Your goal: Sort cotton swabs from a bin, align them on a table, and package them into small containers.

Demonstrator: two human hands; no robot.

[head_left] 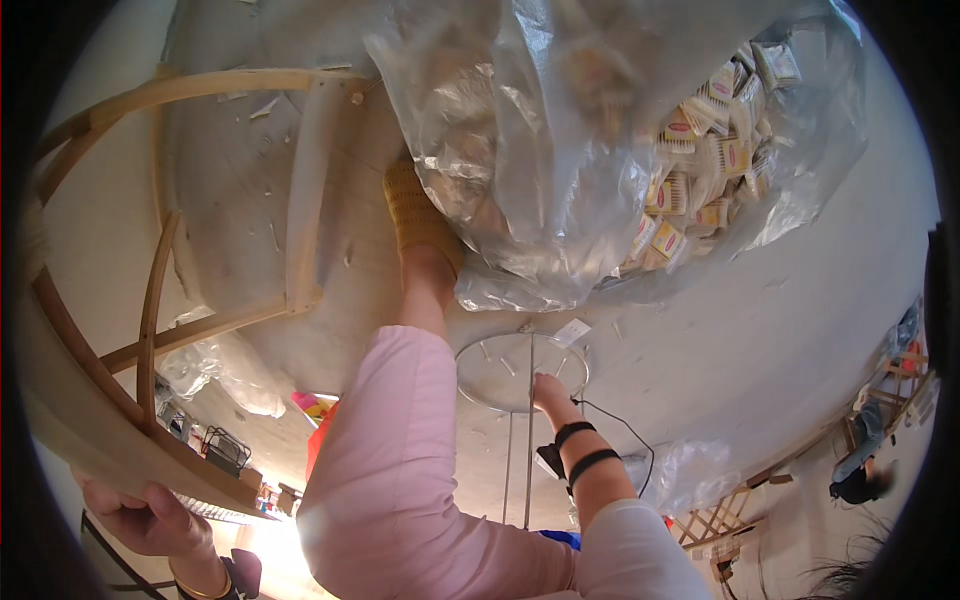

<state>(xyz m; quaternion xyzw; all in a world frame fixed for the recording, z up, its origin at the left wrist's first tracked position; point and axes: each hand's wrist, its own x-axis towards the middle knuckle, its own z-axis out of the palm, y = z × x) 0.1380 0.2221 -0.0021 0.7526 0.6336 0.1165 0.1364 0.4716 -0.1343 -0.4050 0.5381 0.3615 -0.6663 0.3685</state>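
My left hand [160, 522] is at the lower left, its fingers curled against the edge of a light wooden table [110, 440]; some fingertips are hidden. My right hand [547, 392] is closed by a thin upright rod of a round metal stool frame [478, 403] and appears to grip it. The ring of this frame is on the floor side, with rods running toward me. Beyond my foot is a large clear plastic bag [560, 190]. Through its right part show several small packs of cotton swabs [700, 150], white and yellow with red marks.
The table's wooden legs [304, 190] and curved bars fill the left. My foot, in a yellow slipper [408, 205], touches the bag's near left side. Small scraps and a white card [572, 332] lie on the floor. Crumpled clear plastic [690, 470] and a person [862, 470] are at the right.
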